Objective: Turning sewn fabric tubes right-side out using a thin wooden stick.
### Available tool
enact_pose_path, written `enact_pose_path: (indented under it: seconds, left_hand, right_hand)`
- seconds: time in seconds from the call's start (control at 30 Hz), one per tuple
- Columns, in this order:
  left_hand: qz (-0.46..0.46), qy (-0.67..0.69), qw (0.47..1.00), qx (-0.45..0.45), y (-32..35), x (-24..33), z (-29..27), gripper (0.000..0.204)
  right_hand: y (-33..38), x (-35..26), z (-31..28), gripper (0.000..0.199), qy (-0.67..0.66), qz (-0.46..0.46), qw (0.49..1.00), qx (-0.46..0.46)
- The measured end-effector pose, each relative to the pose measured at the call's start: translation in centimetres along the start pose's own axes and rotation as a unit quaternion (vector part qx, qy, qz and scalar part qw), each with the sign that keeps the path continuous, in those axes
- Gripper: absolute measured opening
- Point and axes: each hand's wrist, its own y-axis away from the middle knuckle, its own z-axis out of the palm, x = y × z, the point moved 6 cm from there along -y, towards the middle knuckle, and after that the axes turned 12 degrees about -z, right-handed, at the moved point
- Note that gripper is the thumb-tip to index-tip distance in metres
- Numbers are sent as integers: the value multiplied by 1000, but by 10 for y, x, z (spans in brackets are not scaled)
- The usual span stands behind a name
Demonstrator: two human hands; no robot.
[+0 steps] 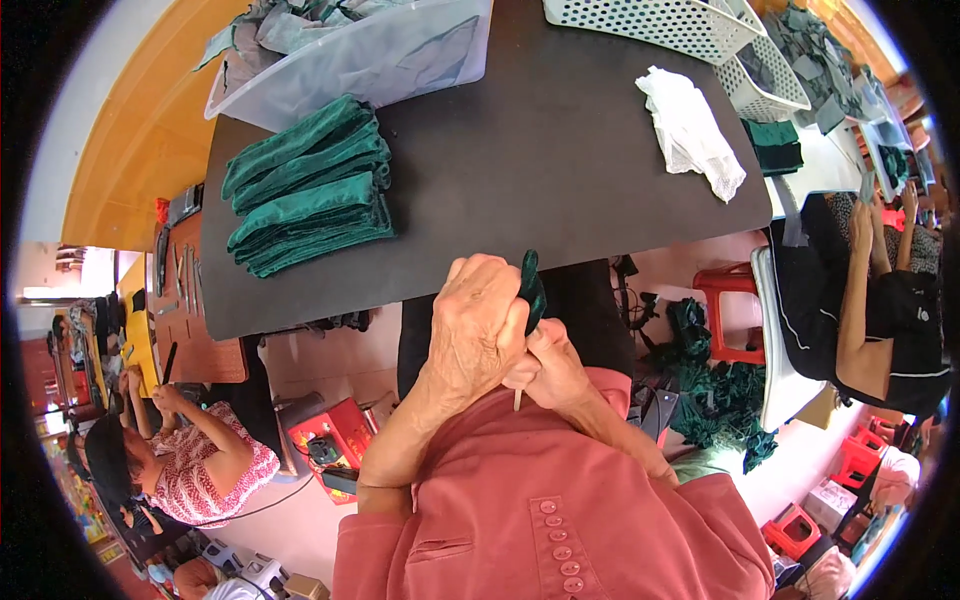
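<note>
Both my hands are closed together in front of my chest, just off the near edge of the dark table (500,150). A narrow dark green velvet piece (532,285) sticks up out of my left hand (478,320), whose fingers are curled round it. My right hand (552,365) is pinched tight, pressed against the left one's lower side. Below the fingers pokes the end of a thin pale stick (517,399); its upper part is hidden. Two stacks of folded green velvet pieces (310,225) lie on the table at the left.
A clear plastic bin (350,65) of grey-green cloth stands at the far left. White lace cloth (690,130) lies at the right, near perforated white baskets (670,28). Co-workers sit on both sides. Green fabric (715,400) is heaped on the floor by a red stool (730,310).
</note>
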Motion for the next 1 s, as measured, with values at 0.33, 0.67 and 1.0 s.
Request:
enact_pose_path:
  seconds: [0.33,0.67,1.0]
  left_hand:
    - [-76,58,995,9,-2,3,-22,14]
    - [-124,99,987,2,-2,-10,-22,17]
    - [-208,315,918,-117,-2,-14,-10,23]
  right_hand:
    - [1,-17,-19,34,260,-62,961,68]
    - [0,-47,0,20,503,-185,839,93]
    - [8,-56,12,12,572,-243,776,110]
